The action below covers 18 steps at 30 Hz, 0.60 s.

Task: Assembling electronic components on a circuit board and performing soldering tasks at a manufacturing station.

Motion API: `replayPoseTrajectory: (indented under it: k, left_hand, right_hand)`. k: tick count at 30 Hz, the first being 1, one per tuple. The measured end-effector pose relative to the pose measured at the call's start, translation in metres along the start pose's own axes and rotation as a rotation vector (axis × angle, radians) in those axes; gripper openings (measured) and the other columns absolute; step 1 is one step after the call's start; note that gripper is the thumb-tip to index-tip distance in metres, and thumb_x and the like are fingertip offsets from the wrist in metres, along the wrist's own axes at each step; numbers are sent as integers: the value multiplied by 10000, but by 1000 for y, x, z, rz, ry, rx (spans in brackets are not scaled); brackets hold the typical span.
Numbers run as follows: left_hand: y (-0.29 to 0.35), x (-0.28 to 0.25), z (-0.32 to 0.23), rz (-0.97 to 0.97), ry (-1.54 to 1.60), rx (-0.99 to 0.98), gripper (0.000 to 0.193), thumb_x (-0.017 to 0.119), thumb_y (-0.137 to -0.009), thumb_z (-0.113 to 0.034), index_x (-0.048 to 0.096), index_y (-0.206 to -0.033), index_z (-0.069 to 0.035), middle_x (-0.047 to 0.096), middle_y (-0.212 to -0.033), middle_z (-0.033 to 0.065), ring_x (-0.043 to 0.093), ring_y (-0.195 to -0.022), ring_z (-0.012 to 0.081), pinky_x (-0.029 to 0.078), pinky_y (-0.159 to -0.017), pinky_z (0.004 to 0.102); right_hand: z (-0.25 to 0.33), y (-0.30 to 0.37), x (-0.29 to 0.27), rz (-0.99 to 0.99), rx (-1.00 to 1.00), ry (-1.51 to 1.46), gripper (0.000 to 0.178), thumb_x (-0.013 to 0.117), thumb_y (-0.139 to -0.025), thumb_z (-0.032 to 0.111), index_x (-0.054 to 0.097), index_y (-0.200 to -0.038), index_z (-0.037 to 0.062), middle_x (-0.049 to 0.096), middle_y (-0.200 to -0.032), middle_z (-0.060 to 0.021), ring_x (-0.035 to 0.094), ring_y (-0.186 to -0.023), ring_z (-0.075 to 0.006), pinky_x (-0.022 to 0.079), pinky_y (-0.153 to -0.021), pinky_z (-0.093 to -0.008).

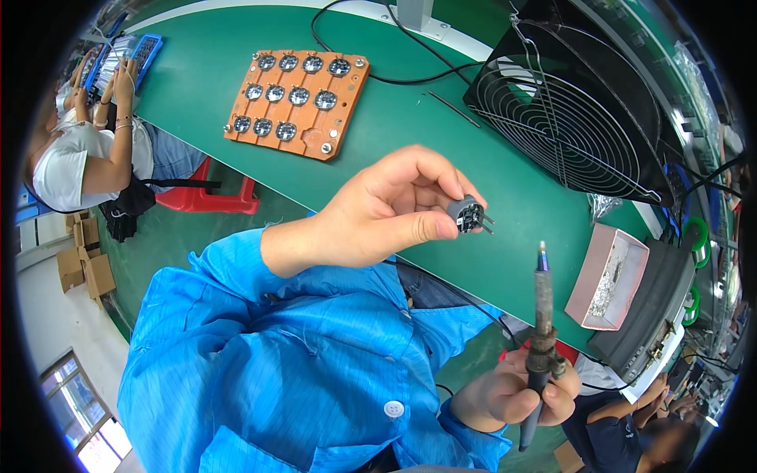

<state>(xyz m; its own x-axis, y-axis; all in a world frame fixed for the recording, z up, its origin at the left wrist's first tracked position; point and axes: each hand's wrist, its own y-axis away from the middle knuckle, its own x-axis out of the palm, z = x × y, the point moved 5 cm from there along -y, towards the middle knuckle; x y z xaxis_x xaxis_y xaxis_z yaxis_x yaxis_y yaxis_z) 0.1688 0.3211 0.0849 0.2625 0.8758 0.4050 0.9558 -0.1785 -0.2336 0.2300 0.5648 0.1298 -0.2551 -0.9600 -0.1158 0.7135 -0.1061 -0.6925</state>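
Between thumb and fingers my left hand (394, 209) holds up a small round black plug part (467, 214), its metal prongs pointing right. My right hand (516, 394) grips a soldering iron (542, 315) by its dark handle, tip upward. The iron's tip stands apart from the plug part, to its right and lower. Beyond my left hand, an orange-brown fixture board (296, 151) lies on the green table (402, 102). Several round black parts sit in its pockets; one pocket at its near right corner has no such part.
A black fan (568, 102) with a wire guard stands at the far right. Nearer is a pinkish box (583, 296) with silvery scraps, beside green solder spools (695, 232). A thin dark rod (453, 109) and black cables lie on the table. Other people work at left and lower right.
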Motion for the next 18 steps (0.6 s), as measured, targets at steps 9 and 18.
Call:
replayPoseTrajectory:
  k: [9, 18]
  left_hand:
    - [3, 4, -1, 50, 76, 42, 301, 629, -903, -29, 435, -1131, -65, 554, -1177, 226, 615, -1057, 284, 530, -885, 416]
    - [2, 7, -1, 86, 36, 38, 293, 629, -906, -44, 428, -1119, -63, 550, -1156, 241, 616, -1020, 276, 526, -863, 410]
  right_hand:
    - [1, -2, -8, -48, 24, 82, 304, 529, -953, 351, 454, -1083, 86, 491, -955, -129, 547, -564, -188, 459, -525, -276]
    - [0, 3, -6, 179, -65, -55, 336, 679, -849, 310, 475, -989, 83, 535, -859, -96, 566, -565, -204, 468, -441, -297]
